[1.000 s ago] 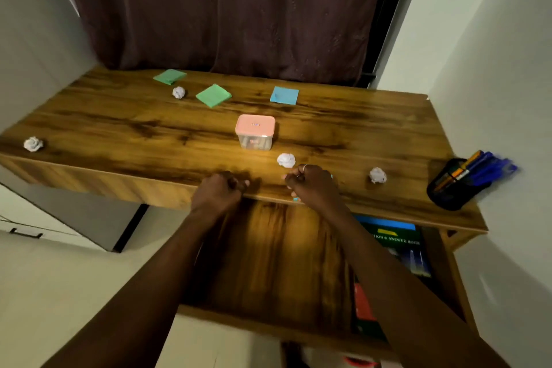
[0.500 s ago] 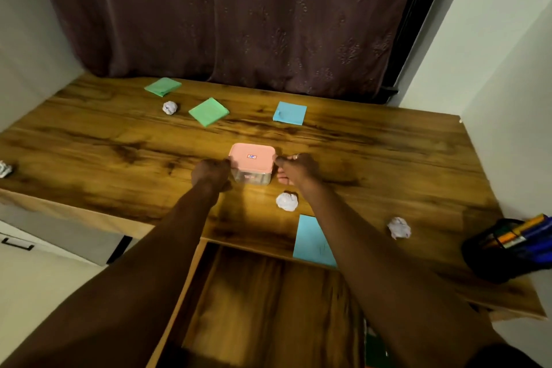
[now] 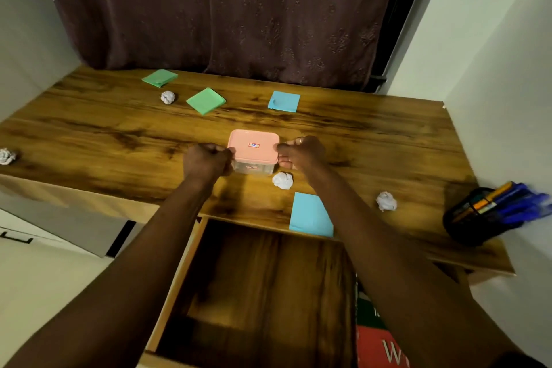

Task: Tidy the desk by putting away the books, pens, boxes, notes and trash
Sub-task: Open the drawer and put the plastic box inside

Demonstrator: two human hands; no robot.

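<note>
Both hands clamp the pink-lidded box (image 3: 253,152) by opposite sides: left hand (image 3: 207,160) fisted against one wall, right hand (image 3: 300,152) pinching the other, likely for a level lift. Box rests mid-desk (image 3: 373,140). Arms extended over the open drawer (image 3: 263,287) nearer the person; paper ball (image 3: 282,180) just beside the right wrist.

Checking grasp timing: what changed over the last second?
Both hands left the desk's front edge and reached forward: left hand and right hand now grip opposite sides of the pink-lidded box, which hasn't visibly moved. Sticky notes, paper balls, pen holder and open drawer unchanged.
</note>
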